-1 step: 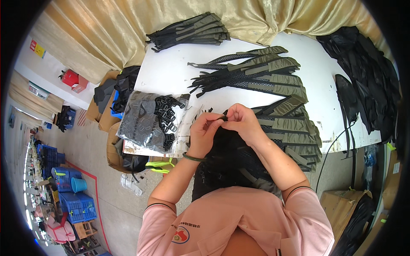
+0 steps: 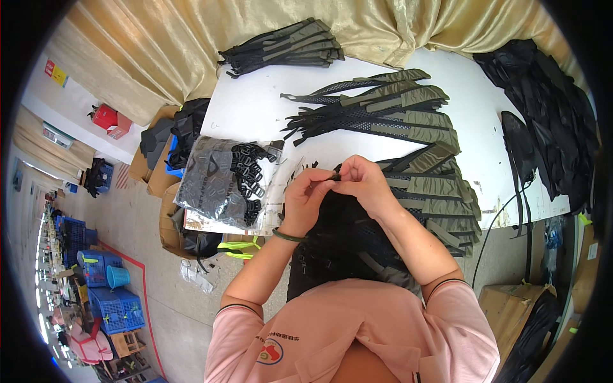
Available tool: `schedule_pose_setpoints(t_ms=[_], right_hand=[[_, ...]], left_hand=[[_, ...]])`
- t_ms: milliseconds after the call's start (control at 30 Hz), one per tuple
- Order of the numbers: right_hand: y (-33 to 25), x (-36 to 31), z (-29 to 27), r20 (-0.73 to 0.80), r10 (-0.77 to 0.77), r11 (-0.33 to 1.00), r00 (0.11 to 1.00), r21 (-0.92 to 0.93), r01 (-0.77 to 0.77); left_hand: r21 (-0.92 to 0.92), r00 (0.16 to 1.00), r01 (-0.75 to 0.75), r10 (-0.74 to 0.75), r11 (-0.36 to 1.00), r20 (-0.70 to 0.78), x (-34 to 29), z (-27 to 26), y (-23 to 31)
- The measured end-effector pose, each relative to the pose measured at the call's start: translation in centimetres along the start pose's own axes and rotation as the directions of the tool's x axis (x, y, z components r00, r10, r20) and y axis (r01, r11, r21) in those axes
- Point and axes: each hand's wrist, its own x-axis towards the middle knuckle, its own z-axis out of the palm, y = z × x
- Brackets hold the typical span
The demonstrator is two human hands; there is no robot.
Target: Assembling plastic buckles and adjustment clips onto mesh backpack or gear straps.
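My left hand and my right hand meet in front of my chest, fingertips pinched together. Between them they grip a small black piece, perhaps a strap end or buckle; the fingers cover most of it. Black fabric hangs below the hands and lies over my lap. Beside my right hand, a fanned stack of olive and black mesh straps rests on the white table. Left of my left hand, a clear plastic bag lies with black plastic buckles spilling at its side.
Further back lie two more strap bundles, one in the middle and one at the far left. A heap of black bags covers the table's right end. Cardboard boxes stand at the left edge, another box at lower right.
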Motion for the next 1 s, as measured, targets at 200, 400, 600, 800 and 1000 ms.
schedule_pose_setpoints(t_ms=[200, 400, 600, 800, 1000], right_hand=[[-1.5, -0.9, 0.6, -0.091, 0.094, 0.965, 0.991, 0.254, -0.068], [-2.2, -0.2, -0.5, 0.072, 0.101, 0.993, 0.992, -0.068, -0.096], [-1.6, 2.4, -2.1, 0.163, 0.207, 0.967, 0.965, -0.187, -0.176], [2.6, 10.9, -11.9, -0.112, -0.365, 0.187, 0.924, -0.981, -0.045], [3.0, 13.9, -16.7, -0.333, 0.021, -0.100, 0.943, -0.939, -0.330]], left_hand=[[-0.141, 0.991, -0.016, 0.034, 0.990, 0.131, -0.2, -0.1, 0.0], [0.184, 0.959, -0.163, 0.112, 0.969, 0.260, 0.2, -1.2, -0.4], [0.027, 0.895, 0.307, -0.298, 0.951, 0.333, 0.4, -1.8, -0.2], [0.730, 0.996, -0.066, 0.088, 0.680, 0.008, 8.0, -5.2, -2.5], [0.922, 0.955, -0.296, 0.042, 0.250, 0.295, 15.3, -4.8, -10.7]])
